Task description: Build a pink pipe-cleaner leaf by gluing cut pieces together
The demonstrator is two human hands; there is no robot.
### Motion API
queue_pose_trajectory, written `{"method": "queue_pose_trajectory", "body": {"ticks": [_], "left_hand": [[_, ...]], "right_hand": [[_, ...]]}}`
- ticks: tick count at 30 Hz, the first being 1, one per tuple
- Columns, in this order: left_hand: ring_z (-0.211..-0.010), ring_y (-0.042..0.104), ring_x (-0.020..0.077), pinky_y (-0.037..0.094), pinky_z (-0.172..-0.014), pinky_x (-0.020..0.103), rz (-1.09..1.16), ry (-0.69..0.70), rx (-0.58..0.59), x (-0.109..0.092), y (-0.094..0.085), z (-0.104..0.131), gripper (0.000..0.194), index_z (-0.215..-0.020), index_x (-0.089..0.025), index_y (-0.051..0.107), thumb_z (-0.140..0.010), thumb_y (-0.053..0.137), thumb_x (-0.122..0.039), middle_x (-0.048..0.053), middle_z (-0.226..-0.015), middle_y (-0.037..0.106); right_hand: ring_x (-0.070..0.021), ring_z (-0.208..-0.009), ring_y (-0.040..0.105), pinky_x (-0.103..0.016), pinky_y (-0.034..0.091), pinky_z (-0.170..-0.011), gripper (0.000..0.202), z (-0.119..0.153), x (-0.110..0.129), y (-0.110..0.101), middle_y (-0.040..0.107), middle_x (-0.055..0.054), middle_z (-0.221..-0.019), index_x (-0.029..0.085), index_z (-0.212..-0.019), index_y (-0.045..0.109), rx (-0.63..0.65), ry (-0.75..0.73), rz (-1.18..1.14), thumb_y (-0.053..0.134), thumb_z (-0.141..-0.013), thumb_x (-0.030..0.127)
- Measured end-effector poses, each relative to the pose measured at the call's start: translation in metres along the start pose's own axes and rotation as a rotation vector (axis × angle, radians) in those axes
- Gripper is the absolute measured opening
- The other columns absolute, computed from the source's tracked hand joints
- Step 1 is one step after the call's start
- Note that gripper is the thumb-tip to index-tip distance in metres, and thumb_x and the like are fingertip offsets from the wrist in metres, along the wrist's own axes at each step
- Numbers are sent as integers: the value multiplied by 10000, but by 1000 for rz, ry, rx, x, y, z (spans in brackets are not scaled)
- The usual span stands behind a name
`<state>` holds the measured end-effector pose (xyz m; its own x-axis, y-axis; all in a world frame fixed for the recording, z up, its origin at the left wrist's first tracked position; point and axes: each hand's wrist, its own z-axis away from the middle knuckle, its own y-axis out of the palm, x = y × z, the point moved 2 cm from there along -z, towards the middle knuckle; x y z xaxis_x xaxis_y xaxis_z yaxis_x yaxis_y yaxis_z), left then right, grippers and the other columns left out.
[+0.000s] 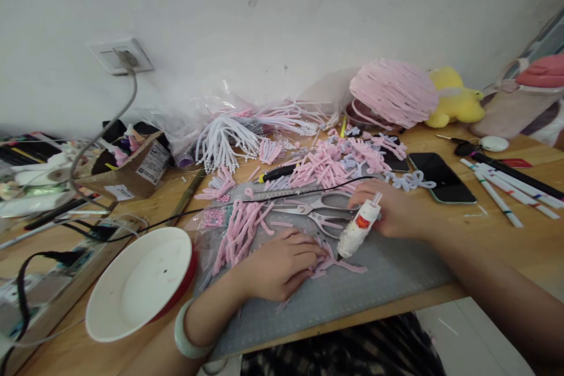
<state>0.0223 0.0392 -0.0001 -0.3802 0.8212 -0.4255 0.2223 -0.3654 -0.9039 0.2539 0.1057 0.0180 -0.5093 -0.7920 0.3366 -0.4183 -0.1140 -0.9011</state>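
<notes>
My right hand [388, 211] is wrapped round a white hot glue gun [358, 232], tilted with its dark nozzle down at a branching pink pipe cleaner piece [341, 264]. A clear glue stick sticks out of the gun's upper end. My left hand [284, 261], with a pale bangle at the wrist, presses its fingers together on the left end of that piece, hiding part of it. Both hands are over a grey cutting mat [396, 273]. Just beyond them lie metal scissors [311, 208] and a steel ruler [282, 192]. Bent pink pipe cleaners [244, 226] are heaped left of the scissors.
A white bowl [136, 282] stands left of the mat, near a power strip [77, 264]. A black cable [211, 207] crosses the mat. Pink cut pipe cleaners [321, 164] and a white bundle [229, 138] lie behind. A phone [440, 177] and striped sticks [506, 185] are at right.
</notes>
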Motion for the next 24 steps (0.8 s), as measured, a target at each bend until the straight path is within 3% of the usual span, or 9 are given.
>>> {"method": "queue_pose_trajectory", "body": {"ticks": [6, 11, 16, 21, 24], "left_hand": [[-1125, 455, 180, 249, -968, 348, 1, 3, -5, -1, -1, -1, 185, -1009, -183, 502, -860, 400, -142, 47, -1191, 574], [-1139, 446, 178, 245, -972, 349, 20, 2, 0, -1, 0, 0, 198, -1032, -184, 499, -865, 399, -152, 53, -1201, 570], [-1128, 457, 192, 236, -976, 380, 87, -18, -40, -1, -3, 3, 149, -934, -193, 517, -828, 431, -132, 64, -1182, 576], [-1011, 526, 195, 288, -930, 381, 315, -13, -226, -5, -14, 6, 104, -794, -185, 495, -855, 413, -200, 92, -1059, 615], [-926, 553, 188, 341, -877, 354, 476, 2, -311, -7, -16, 5, 185, -772, -175, 502, -885, 405, -285, 97, -933, 635]], "right_hand": [[-203, -801, 510, -322, 356, -735, 199, 0, 5, -4, 564, -45, -804, 186, -834, 567, -11, -36, 36, 555, -659, 91], [-217, -832, 532, -334, 364, -754, 209, 3, -4, -5, 588, -49, -842, 193, -868, 578, -21, 3, -6, 576, -663, 148], [-230, -797, 567, -310, 408, -694, 277, 2, -21, 2, 616, -58, -874, 176, -918, 561, -102, 294, -117, 591, -648, 229], [-224, -695, 556, -285, 397, -582, 335, -8, -25, 10, 603, -58, -778, 163, -881, 504, -96, 612, -18, 606, -657, 390], [-220, -680, 554, -278, 388, -566, 347, -15, -23, 15, 594, -66, -754, 169, -826, 492, -81, 660, 49, 549, -705, 489]]}}
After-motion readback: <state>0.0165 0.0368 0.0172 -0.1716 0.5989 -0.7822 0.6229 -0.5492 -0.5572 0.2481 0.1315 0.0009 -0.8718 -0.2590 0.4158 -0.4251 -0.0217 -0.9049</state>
